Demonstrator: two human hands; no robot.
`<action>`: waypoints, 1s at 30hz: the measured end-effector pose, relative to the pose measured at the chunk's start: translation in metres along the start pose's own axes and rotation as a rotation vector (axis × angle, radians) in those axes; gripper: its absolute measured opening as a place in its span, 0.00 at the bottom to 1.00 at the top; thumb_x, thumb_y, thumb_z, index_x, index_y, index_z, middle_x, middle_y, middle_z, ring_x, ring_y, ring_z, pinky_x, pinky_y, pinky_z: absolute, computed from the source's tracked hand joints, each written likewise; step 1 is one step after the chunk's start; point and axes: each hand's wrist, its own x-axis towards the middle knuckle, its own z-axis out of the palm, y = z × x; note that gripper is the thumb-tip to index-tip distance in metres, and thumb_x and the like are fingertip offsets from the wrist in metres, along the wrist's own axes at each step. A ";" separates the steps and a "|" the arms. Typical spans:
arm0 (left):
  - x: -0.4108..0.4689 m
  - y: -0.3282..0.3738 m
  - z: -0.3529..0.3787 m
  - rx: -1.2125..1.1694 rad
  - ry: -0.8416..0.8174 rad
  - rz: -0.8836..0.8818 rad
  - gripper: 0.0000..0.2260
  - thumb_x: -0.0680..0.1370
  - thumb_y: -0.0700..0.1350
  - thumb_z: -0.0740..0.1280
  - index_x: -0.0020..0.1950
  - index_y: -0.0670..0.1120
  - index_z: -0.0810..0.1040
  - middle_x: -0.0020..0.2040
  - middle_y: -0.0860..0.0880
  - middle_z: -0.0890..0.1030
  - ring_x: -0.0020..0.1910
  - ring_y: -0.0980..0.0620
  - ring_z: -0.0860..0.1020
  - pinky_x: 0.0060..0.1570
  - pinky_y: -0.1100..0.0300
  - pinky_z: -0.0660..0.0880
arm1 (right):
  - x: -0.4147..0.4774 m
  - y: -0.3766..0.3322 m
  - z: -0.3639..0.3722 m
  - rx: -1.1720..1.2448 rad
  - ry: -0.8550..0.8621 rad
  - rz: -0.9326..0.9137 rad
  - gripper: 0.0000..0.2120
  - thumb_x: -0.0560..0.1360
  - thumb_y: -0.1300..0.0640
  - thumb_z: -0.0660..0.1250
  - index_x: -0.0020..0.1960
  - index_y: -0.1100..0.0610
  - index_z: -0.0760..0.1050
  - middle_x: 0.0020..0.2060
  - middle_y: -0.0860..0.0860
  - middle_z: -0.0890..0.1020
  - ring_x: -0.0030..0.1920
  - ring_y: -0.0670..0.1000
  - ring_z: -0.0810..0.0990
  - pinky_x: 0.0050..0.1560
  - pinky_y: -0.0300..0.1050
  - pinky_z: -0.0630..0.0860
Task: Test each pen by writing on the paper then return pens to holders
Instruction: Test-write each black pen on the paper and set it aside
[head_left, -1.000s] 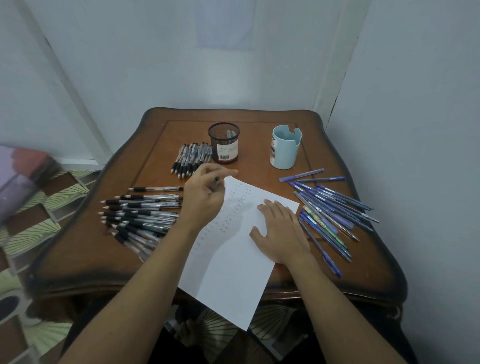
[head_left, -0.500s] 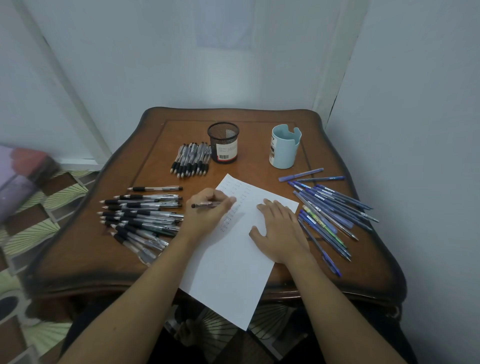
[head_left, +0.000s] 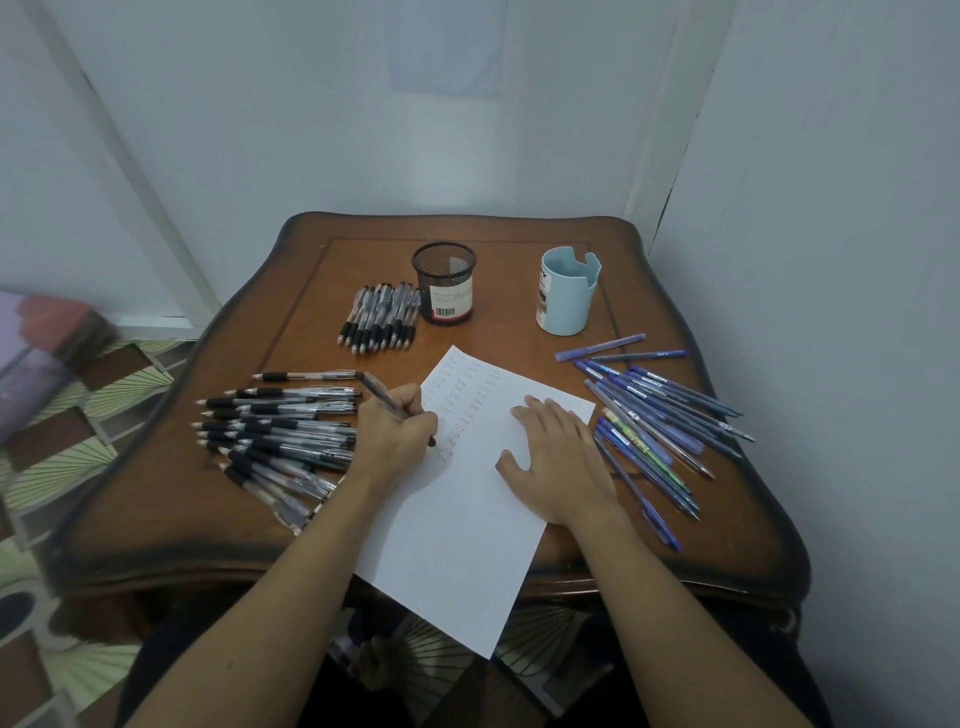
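Pen test at the desk (head_left: 156, 519) — left hand (head_left: 399, 441), grip clamped on a black pen (head_left: 383, 396), holds the tip at the paper (head_left: 457, 545) beside rows of trial words. The right hand (head_left: 558, 462) lies flat w/ fingers spread, pinning the sheet. Risks: the sheet overhangs the near edge, so lifting the right hand could let it slide off. The left wrist sits against the black pen pile (head_left: 275, 431) — a nudge may scatter it & mix tested w/ untested. Fresh ink could smear under the writing hand.
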 end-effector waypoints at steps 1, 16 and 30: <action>0.001 -0.002 -0.001 0.016 0.007 0.005 0.14 0.67 0.26 0.63 0.28 0.39 0.63 0.24 0.49 0.66 0.27 0.52 0.66 0.29 0.58 0.62 | 0.000 0.000 0.000 0.001 0.000 0.001 0.35 0.74 0.35 0.47 0.78 0.46 0.56 0.80 0.46 0.55 0.80 0.50 0.50 0.78 0.51 0.44; 0.002 -0.009 -0.001 0.133 -0.073 0.121 0.11 0.63 0.34 0.58 0.29 0.44 0.57 0.27 0.52 0.58 0.29 0.54 0.59 0.30 0.55 0.55 | -0.001 -0.001 -0.001 0.007 0.002 0.001 0.35 0.74 0.34 0.47 0.78 0.47 0.56 0.80 0.46 0.55 0.80 0.51 0.50 0.78 0.52 0.44; 0.002 -0.009 0.001 0.156 -0.095 0.158 0.12 0.64 0.33 0.59 0.28 0.45 0.58 0.27 0.53 0.58 0.29 0.55 0.58 0.30 0.56 0.56 | 0.000 0.000 0.000 -0.003 0.013 -0.009 0.31 0.79 0.37 0.52 0.78 0.47 0.56 0.80 0.47 0.54 0.80 0.51 0.50 0.77 0.51 0.43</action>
